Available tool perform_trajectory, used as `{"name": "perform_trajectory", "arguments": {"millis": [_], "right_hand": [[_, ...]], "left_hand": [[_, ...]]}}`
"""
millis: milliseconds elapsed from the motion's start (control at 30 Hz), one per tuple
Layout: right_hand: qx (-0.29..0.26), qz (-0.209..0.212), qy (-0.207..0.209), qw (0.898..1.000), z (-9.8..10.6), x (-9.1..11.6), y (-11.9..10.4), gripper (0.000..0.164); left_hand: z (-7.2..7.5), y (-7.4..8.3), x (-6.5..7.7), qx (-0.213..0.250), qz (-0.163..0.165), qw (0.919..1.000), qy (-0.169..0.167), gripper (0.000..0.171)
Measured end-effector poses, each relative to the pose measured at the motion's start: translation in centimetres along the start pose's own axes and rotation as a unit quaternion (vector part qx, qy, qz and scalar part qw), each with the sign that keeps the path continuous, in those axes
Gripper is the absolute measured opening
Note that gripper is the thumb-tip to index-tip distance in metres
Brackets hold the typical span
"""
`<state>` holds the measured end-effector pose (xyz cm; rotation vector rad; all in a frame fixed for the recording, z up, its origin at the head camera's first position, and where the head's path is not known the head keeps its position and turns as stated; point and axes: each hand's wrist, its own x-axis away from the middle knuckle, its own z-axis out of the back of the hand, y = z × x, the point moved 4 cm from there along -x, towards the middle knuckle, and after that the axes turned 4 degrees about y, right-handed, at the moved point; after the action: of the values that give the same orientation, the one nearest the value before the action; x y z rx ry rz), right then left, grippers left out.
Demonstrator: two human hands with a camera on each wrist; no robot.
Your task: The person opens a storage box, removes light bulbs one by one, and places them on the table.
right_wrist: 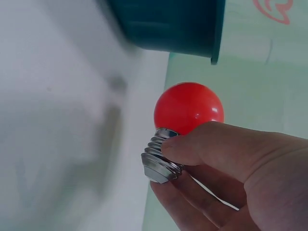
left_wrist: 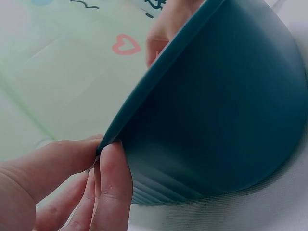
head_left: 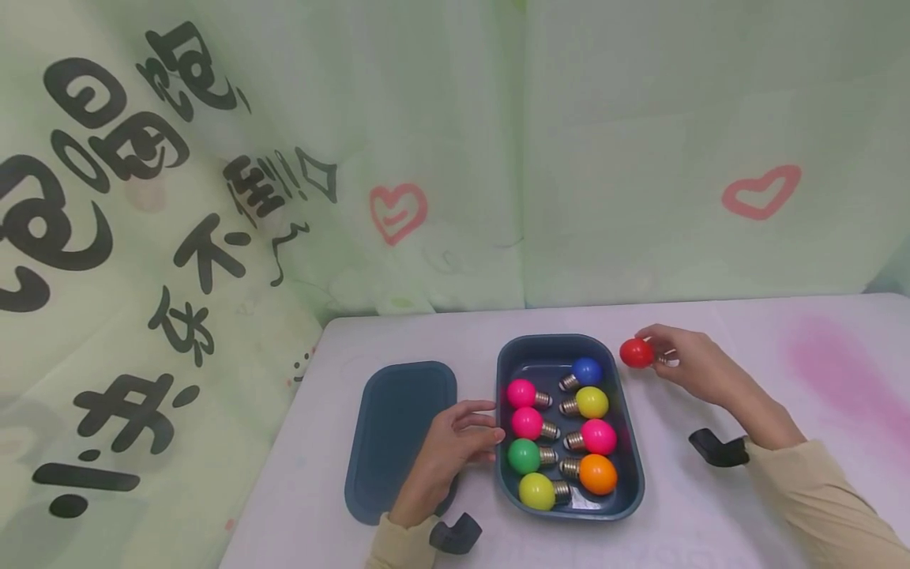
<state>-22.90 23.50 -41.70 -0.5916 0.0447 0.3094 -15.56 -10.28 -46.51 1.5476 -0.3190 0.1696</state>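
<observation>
While the bench lies under everything, the tray stands on it, long axis running away from the person. Lid: flat, just left of the tray. Left hand: grip pinching the tray's left rim. Right hand: nearer to the red bulb, grip pinching it. Other bulbs: eight, in two columns inside the tray. Red bulb: outside, just beside the tray's far right corner, long axis roughly sideways, globe toward the tray, screw base at the fingertips.
</observation>
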Motion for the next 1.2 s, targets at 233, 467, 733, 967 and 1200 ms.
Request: {"name": "perform_trajectory", "arguments": {"millis": [233, 467, 733, 967, 1200], "right_hand": [[-0.002, -0.016, -0.011, 1.0, -0.8, 0.0, 1.3, 0.048], [-0.003, -0.027, -0.018, 0.999, -1.2, 0.2, 1.9, 0.047], [-0.004, -0.032, -0.025, 0.999, -1.4, 0.3, 2.1, 0.047], [-0.006, -0.026, -0.026, 0.999, -1.3, 0.2, 2.1, 0.048], [0.0, -0.031, -0.028, 0.999, -1.2, 0.1, 1.9, 0.053]], "left_hand": [[0.0, -0.1, 0.0, 0.005, 0.001, 1.0, 0.0, 0.044], [0.0, -0.2, -0.1, 0.004, -0.001, 1.0, -0.001, 0.044], [0.0, -0.3, 0.0, 0.002, 0.0, 1.0, -0.002, 0.045], [0.0, 0.0, 0.1, -0.005, -0.001, 1.0, 0.001, 0.044], [0.1, 0.0, 0.1, -0.009, -0.003, 0.9999, 0.003, 0.045]]}}
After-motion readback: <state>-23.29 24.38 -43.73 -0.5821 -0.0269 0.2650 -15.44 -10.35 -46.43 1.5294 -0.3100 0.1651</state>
